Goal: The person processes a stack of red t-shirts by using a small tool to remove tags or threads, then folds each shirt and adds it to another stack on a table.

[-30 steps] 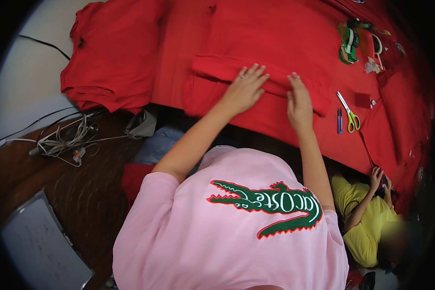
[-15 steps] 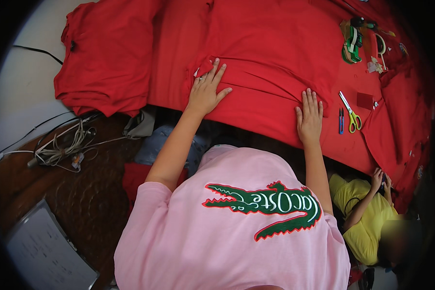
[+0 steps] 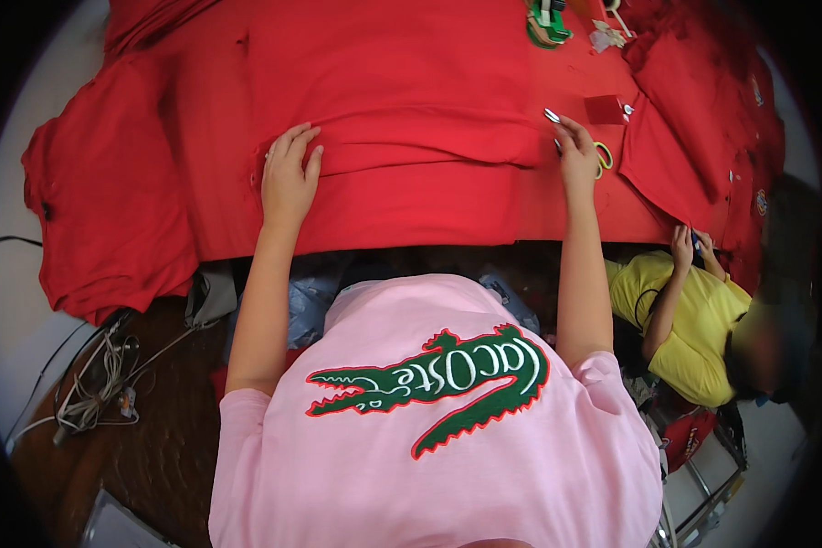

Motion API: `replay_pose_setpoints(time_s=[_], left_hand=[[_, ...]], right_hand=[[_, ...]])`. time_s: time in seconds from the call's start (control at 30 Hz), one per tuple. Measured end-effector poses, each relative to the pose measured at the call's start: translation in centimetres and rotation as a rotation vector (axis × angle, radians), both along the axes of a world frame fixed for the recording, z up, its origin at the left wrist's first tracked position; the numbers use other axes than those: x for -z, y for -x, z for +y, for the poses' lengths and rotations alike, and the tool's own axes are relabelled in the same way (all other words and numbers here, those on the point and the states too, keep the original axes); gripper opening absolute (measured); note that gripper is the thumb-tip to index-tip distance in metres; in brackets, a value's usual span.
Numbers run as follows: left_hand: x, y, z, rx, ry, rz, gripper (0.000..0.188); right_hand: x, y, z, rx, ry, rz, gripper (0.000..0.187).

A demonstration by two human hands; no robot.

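A red knit garment [image 3: 388, 68] lies spread in front of me, a long crosswise fold running between my hands. At the fold's left end, my left hand [image 3: 289, 178] is curled with fingers and thumb on the cloth. My right hand [image 3: 577, 157] has its fingers bent and closed at the right end; the exact grip is partly hidden. Scissors [image 3: 604, 161] with yellow-green handles lie under and beside the right hand, which covers their middle. A small dark tip shows beside those fingers.
More red garments [image 3: 110, 192] hang over the table's left edge. A red block [image 3: 605, 110] and a green tape dispenser [image 3: 548, 27] sit at the right. A co-worker in a yellow shirt [image 3: 694, 329] handles red cloth [image 3: 676, 155]. Tangled cables [image 3: 96, 379] lie at lower left.
The view has shifted, so the table's things appear further left and up. My hands have gone from lying flat on the garment to curled at the fold's ends, the right one now over the scissors.
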State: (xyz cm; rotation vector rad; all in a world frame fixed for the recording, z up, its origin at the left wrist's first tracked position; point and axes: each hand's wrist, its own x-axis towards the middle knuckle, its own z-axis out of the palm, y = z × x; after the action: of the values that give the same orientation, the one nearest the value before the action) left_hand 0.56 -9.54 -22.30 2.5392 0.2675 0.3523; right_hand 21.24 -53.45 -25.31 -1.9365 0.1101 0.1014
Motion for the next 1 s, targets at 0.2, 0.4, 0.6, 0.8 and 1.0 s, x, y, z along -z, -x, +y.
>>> replay_pose_setpoints(time_s=[0.2,0.4,0.6,0.8,1.0], left_hand=[[0.1,-5.7,-3.4,0.086,-0.099,-0.066,0.020],[-3.0,-2.8,-5.5,0.224,-0.131,-0.138,0.012],[-1.6,7.6,-8.1,0.432,-0.004,0.048,0.014],[-0.2,11.2,-11.3,0.253,0.073,0.081,0.017],[-2.1,7.8,-12.2,0.069,0.260,0.099,0.022]], right_hand=[[-1.2,0.6,3.4,-0.213,0.148,0.052,0.027],[-3.8,5.1,0.7,-0.359,0.259,-0.258,0.012],[-3.8,9.1,-2.7,-0.083,0.029,-0.124,0.015],[-6.3,7.5,4.0,-0.309,0.354,-0.595,0.033],[-4.2,6.6,12.8,-0.587,0.794,-0.819,0.060]])
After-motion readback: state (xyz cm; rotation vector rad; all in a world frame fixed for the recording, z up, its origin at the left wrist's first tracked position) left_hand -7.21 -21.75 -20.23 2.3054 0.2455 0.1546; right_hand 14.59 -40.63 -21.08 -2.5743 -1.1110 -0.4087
